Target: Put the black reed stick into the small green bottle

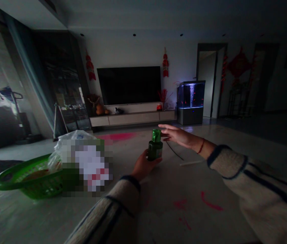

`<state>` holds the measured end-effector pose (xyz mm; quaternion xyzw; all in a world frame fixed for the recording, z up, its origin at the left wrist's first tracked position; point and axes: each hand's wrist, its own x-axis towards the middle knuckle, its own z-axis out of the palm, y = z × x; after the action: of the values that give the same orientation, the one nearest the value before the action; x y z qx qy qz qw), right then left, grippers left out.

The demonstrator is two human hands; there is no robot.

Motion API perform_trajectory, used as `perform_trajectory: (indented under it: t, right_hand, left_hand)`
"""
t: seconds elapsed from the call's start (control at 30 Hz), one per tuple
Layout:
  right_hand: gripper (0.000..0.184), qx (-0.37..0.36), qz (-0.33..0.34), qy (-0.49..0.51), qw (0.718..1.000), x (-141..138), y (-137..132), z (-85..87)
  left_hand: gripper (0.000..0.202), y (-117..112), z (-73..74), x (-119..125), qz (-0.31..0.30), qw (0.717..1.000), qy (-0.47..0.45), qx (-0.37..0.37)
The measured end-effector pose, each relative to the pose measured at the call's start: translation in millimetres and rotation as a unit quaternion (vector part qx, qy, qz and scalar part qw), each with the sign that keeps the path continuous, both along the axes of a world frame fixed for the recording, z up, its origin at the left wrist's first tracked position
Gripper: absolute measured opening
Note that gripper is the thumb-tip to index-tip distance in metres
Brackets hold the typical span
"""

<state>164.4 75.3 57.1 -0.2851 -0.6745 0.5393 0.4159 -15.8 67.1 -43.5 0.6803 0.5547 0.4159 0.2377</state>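
Note:
A small dark green bottle (154, 152) with a shiny green cap (156, 135) stands upright over the table. My left hand (145, 165) is wrapped around its lower part, and part of a label shows near the fingers. Just right of the cap, my right hand (177, 136) is held with its fingers stretched out toward it. The right fingertips are close beside the cap; whether they touch it I cannot tell. Nothing shows in the right hand.
On the table's (163, 206) left stands a green plastic basket (42, 184) with a clear plastic bag (64, 144) and a blurred-out item beside it. A thin white stick (191, 163) and a dark cord (175, 151) lie right of the bottle. Pink stains mark the tabletop.

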Motion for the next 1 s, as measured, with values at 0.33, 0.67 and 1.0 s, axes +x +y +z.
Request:
perform_trajectory:
  t: [0.33, 0.67, 1.0]
  right_hand:
    - [0.045, 0.038, 0.026, -0.034, 0.998, 8, -10, 15.1]
    - [0.036, 0.038, -0.021, -0.087, 0.995, 4, -23, 19.2]
    - [0.055, 0.068, -0.123, -0.070, 0.988, -6, -23, 14.8]
  left_hand:
    - [0.057, -9, 10.5, 7, -0.007, 0.999, -0.050, 0.018]
    - [0.057, -4, 6.5, 5, -0.006, 0.994, -0.107, 0.028]
    - [0.059, -11, 10.0, 8, -0.023, 0.996, -0.083, 0.013]
